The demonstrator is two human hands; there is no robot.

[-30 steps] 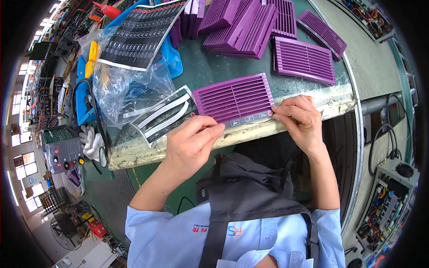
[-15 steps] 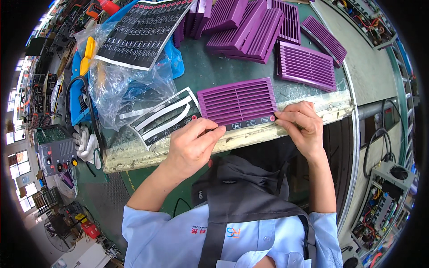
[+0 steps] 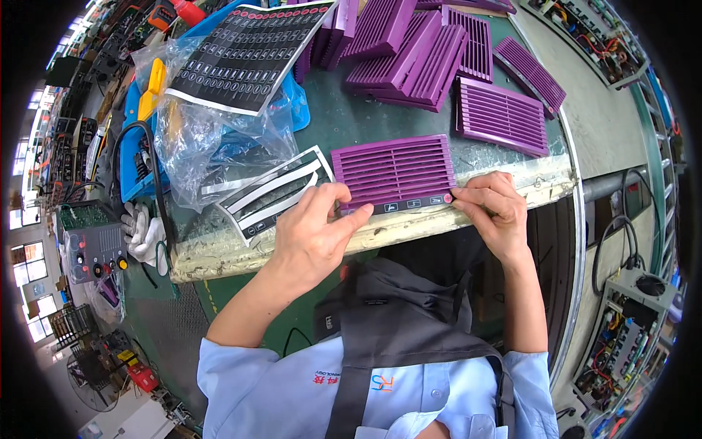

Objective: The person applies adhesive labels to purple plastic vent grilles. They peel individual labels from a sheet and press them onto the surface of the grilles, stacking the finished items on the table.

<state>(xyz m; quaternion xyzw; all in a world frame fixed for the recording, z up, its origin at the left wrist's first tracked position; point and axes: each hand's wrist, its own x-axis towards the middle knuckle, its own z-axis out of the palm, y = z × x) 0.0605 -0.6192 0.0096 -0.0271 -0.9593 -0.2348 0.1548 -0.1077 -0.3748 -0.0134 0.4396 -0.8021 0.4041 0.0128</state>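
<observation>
I had both hands, left (image 3: 316,233) and right (image 3: 493,207), pinched shut on the purple grille (image 3: 395,172) at the worktop (image 3: 351,124) edge, its dark label strip (image 3: 409,204) seemingly on, pressing unfinished, more grilles (image 3: 504,113) waiting.

Factory assy bench (image 3: 365,117): stacked purple grilles (image 3: 409,51), electronics.

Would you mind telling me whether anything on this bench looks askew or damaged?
Nothing looks damaged. The purple grille panel lies flat at the table edge, pinched by the left hand and right hand. Only the spare grilles behind are heaped unevenly.
</observation>
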